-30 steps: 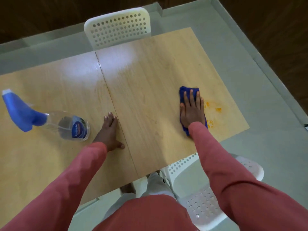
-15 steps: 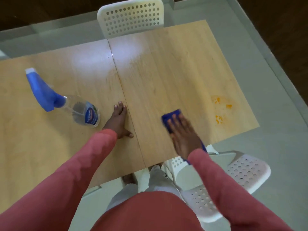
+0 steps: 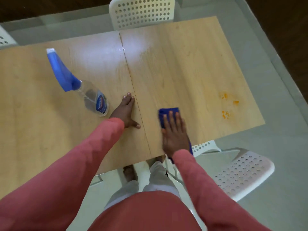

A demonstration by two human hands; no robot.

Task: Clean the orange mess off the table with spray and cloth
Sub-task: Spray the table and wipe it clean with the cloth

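Note:
Orange smears mark the wooden table near its right edge. My right hand presses flat, fingers straight, on a blue cloth by the table's near edge, well left of the smears. My left hand rests flat on the table beside the seam between the two tabletops. A clear spray bottle with a blue trigger head lies on its side just left of my left hand, not touched.
A white perforated chair stands at the far side of the table. Another white chair sits at the near right, partly under the table. Grey-green floor surrounds the table.
My right hand has dragged the blue cloth from beside the orange smears leftward and toward me, to the near edge. The left hand and the spray bottle have stayed put.

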